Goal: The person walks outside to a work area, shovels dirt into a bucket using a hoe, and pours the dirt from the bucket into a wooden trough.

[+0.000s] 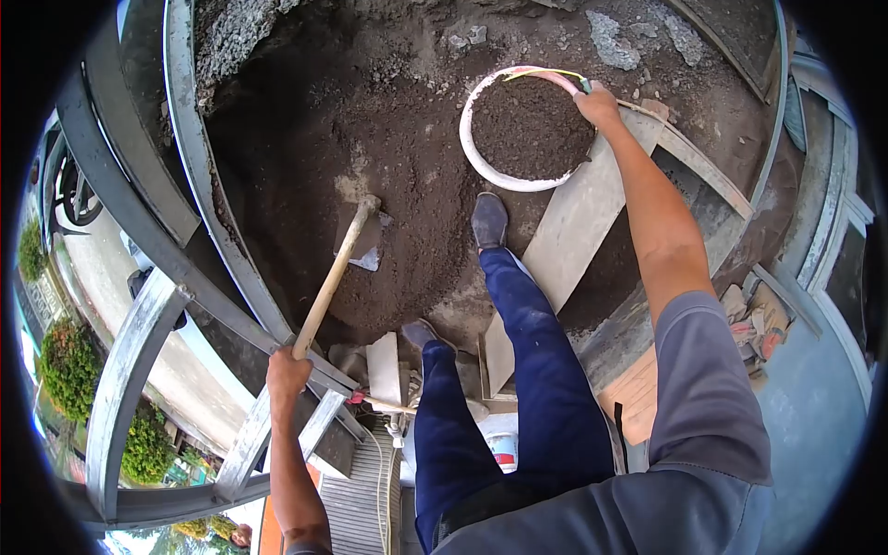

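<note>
My left hand point(289, 375) is wrapped around the wooden handle of a hoe point(331, 277). The hoe's head rests on the loose dark soil point(407, 199) ahead of my feet, its metal blade partly showing. With my right arm stretched forward, my right hand point(599, 106) grips the far right edge of a round white bucket point(472, 139). Dark soil fills the bucket close to its rim. A thin yellow strip and a bit of green show beside my right fingers; whether they belong to the bucket's handle I cannot tell.
A wooden plank point(578, 227) slopes beside my right leg. Metal framing point(180, 102) runs along the left, with a paved road beyond. Concrete chunks point(612, 42) lie at the back. A paint pail point(502, 450) stands behind my feet, and broken rubble point(760, 324) is piled at right.
</note>
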`<state>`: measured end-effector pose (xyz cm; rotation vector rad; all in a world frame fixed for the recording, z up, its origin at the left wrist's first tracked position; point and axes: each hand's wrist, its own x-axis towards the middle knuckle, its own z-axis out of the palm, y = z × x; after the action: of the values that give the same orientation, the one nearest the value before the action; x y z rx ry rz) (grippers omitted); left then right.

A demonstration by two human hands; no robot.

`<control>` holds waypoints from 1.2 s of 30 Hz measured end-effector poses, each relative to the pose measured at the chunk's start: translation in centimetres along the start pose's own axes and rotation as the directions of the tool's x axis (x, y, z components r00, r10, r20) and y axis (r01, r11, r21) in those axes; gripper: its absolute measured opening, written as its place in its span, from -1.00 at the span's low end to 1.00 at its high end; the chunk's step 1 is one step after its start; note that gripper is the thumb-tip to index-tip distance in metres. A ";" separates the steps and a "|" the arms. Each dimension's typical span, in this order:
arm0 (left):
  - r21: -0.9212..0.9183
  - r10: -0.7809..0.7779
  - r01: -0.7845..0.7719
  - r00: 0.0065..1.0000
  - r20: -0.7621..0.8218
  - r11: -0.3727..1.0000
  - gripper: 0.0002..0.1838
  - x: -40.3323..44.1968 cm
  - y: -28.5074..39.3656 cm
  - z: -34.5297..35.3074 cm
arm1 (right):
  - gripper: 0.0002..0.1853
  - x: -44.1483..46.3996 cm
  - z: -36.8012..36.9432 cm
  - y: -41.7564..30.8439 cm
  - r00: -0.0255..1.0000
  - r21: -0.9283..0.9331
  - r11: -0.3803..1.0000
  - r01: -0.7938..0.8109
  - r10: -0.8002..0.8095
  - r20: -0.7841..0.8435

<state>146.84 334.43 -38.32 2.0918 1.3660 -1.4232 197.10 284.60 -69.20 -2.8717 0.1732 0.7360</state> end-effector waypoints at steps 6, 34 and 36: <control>0.050 -0.040 0.041 0.999 -0.015 0.998 -0.58 0.3 -0.4 0.5 | -0.47 -8.5 -6.8 -5.1 0.955 0.345 0.921 -0.179 0.079 0.284; -0.537 0.714 -0.779 0.573 -0.403 0.323 -0.63 -10.5 10.7 13.7 | -0.54 -62.1 -23.0 -5.8 0.991 0.819 0.565 0.105 -0.125 -0.041; -0.448 0.719 -0.829 0.532 -0.447 0.335 -0.67 -14.0 8.8 13.4 | -0.55 -64.7 -22.5 -5.3 0.994 0.812 0.574 0.103 -0.098 -0.057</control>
<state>145.11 313.36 -35.51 1.9251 0.4999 -0.2884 152.05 289.93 -17.66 -1.9545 0.2628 0.4411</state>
